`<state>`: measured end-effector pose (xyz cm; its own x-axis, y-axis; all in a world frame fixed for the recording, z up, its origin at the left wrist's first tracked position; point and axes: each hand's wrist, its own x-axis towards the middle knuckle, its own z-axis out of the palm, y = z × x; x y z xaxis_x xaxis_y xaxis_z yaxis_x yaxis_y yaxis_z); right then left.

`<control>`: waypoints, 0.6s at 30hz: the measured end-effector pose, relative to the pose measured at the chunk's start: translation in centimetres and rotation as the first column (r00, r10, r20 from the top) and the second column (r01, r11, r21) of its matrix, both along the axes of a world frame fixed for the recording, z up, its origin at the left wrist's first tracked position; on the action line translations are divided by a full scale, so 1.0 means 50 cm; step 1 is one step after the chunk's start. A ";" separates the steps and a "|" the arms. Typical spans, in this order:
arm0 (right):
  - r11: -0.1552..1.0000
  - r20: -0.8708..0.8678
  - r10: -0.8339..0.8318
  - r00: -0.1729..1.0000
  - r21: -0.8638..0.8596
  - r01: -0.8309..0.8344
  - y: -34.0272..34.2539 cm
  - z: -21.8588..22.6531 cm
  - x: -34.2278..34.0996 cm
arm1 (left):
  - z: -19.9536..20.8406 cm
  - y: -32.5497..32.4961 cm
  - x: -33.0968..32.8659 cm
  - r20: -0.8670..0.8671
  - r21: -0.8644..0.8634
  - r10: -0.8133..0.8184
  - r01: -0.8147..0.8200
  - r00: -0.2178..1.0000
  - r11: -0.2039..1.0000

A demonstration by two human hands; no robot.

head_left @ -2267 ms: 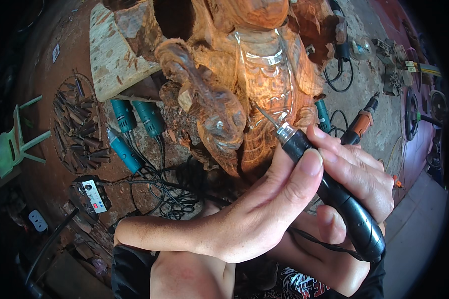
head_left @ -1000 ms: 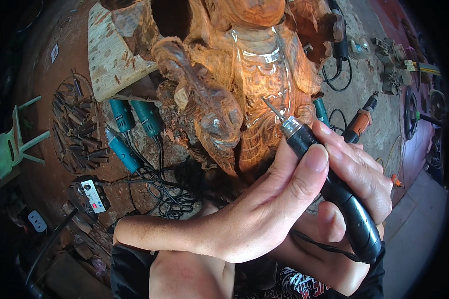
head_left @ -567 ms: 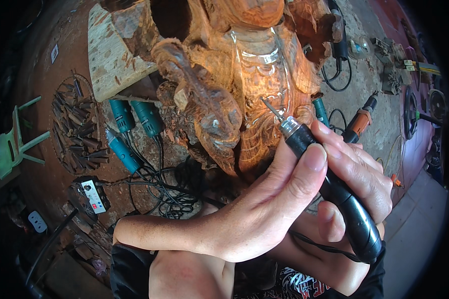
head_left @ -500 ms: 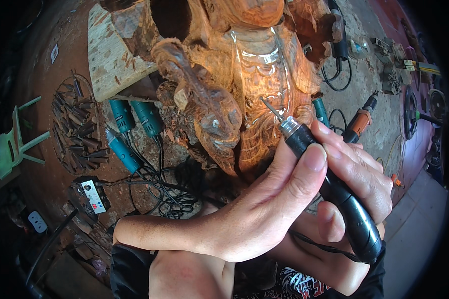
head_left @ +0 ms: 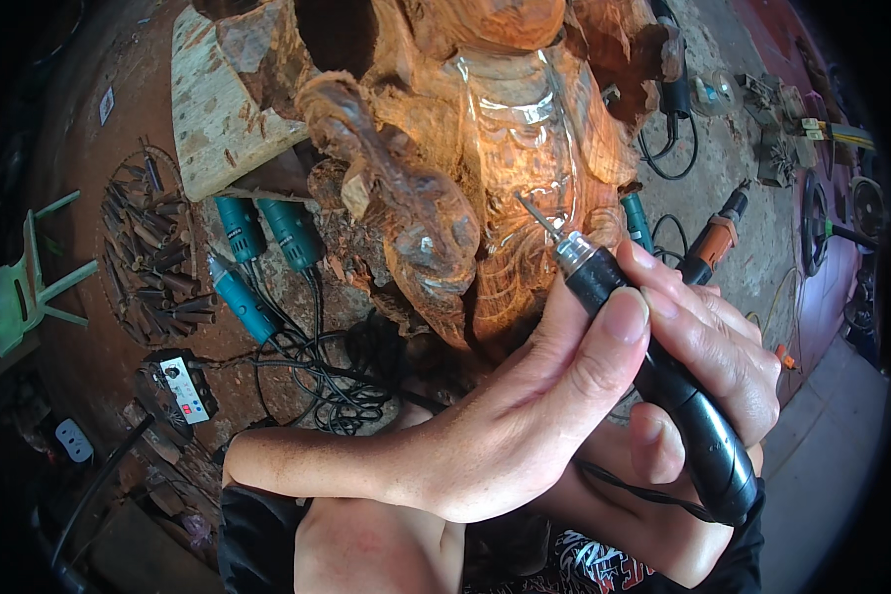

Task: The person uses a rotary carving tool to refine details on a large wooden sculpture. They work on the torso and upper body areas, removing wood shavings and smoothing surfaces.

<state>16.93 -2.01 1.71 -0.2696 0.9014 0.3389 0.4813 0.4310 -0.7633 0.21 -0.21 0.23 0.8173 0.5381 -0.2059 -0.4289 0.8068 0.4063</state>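
A black rotary carving tool (head_left: 691,396) slants up and leftward, its thin metal bit (head_left: 539,214) over the glossy front of a large reddish-brown wood carving (head_left: 520,148). Whether the tip touches the wood I cannot tell. My right hand (head_left: 728,361) is wrapped round the tool's body from the right. From the left, my left hand (head_left: 525,436) reaches across and presses its thumb on the tool near the collar; its other fingers are mostly hidden behind. A thin dark cord trails from the tool's lower end beneath my hands.
Teal power tools (head_left: 292,236) with tangled black cords (head_left: 317,396) lie left of the carving. Beyond them are a round pile of carving bits or gouges (head_left: 158,247), a pale green chair (head_left: 25,282) and a power strip (head_left: 183,389). An orange-and-black tool (head_left: 711,247) lies at right.
Both hands and the rotary tool keep practically the same place. The carving and surroundings sit very slightly further left and up in the view.
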 end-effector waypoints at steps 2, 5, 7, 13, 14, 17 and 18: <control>1.000 0.028 -0.003 1.000 -0.023 0.003 0.000 0.010 0.001 | -0.001 0.002 -0.003 0.055 -0.030 0.006 -0.004 0.998 1.000; 1.000 0.016 -0.016 1.000 -0.021 0.017 -0.001 0.009 -0.001 | 0.001 0.004 -0.001 0.079 -0.047 0.007 -0.004 0.997 0.999; 0.999 -0.019 -0.033 0.999 -0.002 0.033 -0.001 0.000 -0.006 | -0.002 0.001 0.002 0.063 -0.047 0.013 -0.010 0.998 0.999; 0.999 0.019 -0.043 0.999 0.000 0.043 -0.002 0.005 -0.006 | -0.014 -0.001 0.004 0.061 0.096 0.046 -0.051 0.997 0.994; 0.999 0.031 -0.052 0.998 0.003 0.052 -0.004 0.006 -0.007 | -0.014 -0.001 0.005 0.073 0.100 0.055 -0.062 0.996 0.993; 0.997 0.067 -0.075 0.995 0.007 0.075 -0.010 0.006 -0.008 | -0.015 -0.004 0.006 0.097 0.097 0.070 -0.079 0.993 0.992; 0.997 0.076 -0.071 0.995 0.007 0.070 -0.010 0.004 -0.009 | -0.014 -0.004 0.003 0.086 0.089 0.070 -0.078 0.994 0.993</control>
<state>16.48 -2.49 1.92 -0.2304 0.9176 0.3238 0.5671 0.3971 -0.7216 0.36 -0.43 -0.47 0.7865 0.6116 -0.0860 -0.5215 0.7322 0.4380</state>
